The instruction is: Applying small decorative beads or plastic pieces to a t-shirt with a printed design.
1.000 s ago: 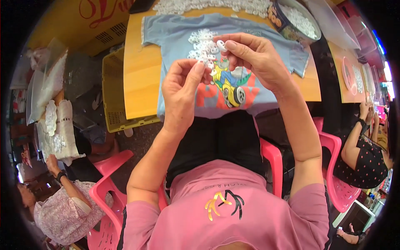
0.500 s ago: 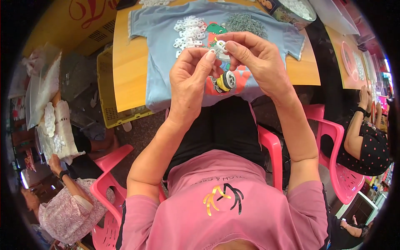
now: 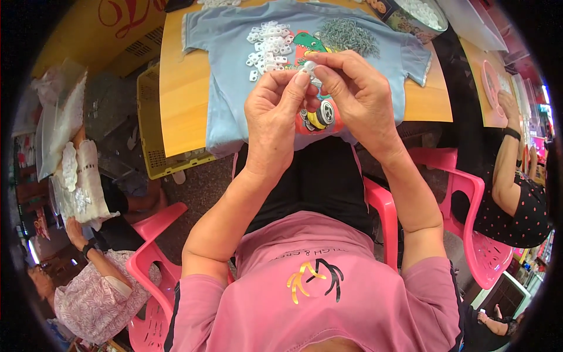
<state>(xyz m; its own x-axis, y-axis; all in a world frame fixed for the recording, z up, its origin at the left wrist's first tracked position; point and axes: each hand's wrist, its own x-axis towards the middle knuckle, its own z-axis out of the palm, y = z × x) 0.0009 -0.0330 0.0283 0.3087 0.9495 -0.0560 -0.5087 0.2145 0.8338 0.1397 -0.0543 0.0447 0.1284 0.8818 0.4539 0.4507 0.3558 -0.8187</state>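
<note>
In front of me my left hand (image 3: 271,111) and my right hand (image 3: 363,97) meet, both closed in a pinch. Between their fingertips is a small white plastic piece (image 3: 309,68) with rounded ends. Fingers partly cover it, so its full shape is hidden. Beyond my left hand lies a pile of white plastic pieces with holes (image 3: 270,46). A heap of small grey metal parts (image 3: 350,36), too fine to make out singly, is beyond my right hand. Both piles rest on a light blue T-shirt (image 3: 226,88) with a dinosaur and car print, spread flat.
The shirt covers part of a wooden table (image 3: 179,111). A tin of white pieces (image 3: 419,14) stands at the far right. Left of the table is a yellow crate (image 3: 153,146). Pink chairs (image 3: 384,220) surround me, and people sit on both sides.
My hands have drawn closer together around the white piece and it has turned between the fingertips. At the right, another person's hand has reached forward to a pink tray.
</note>
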